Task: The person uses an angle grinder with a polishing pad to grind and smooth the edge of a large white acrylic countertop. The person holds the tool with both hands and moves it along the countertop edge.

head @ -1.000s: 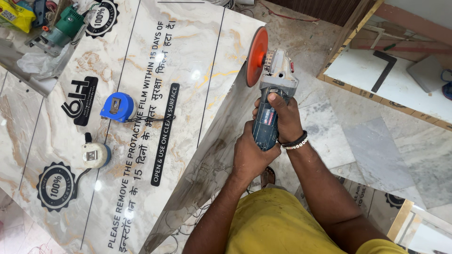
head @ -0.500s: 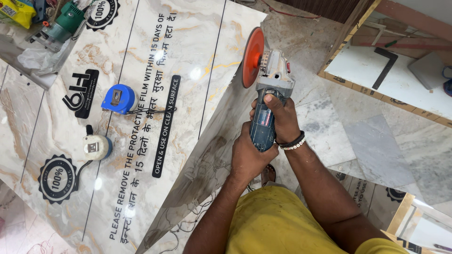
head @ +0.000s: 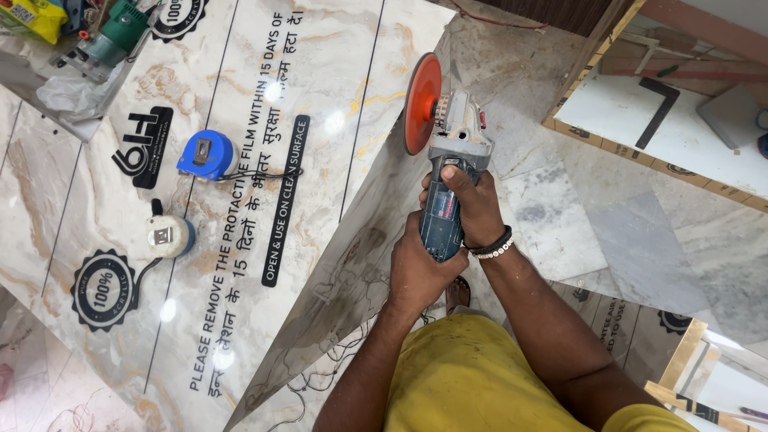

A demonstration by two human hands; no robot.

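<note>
Both hands grip an angle grinder [head: 450, 152] with a grey head and blue body. My right hand [head: 472, 210] wraps the body near the head; it wears a dark wristband and a beaded bracelet. My left hand [head: 420, 268] holds the rear of the body. The grinder's orange disc [head: 422, 102] stands on edge against the right edge of a large glossy marble-patterned sheet [head: 320, 88] covered in printed film.
A blue tape measure [head: 205, 154] and a white-and-blue one [head: 169, 236] lie on the sheet. A green power tool [head: 108, 38] and yellow box [head: 30, 16] sit at upper left. White boards with a black L-square [head: 660, 108] lie at right on the stone floor [head: 608, 232].
The grinder and both hands have shifted slightly left and down along the sheet's edge; the disc stays at that edge. The tape measures have not moved on the sheet.
</note>
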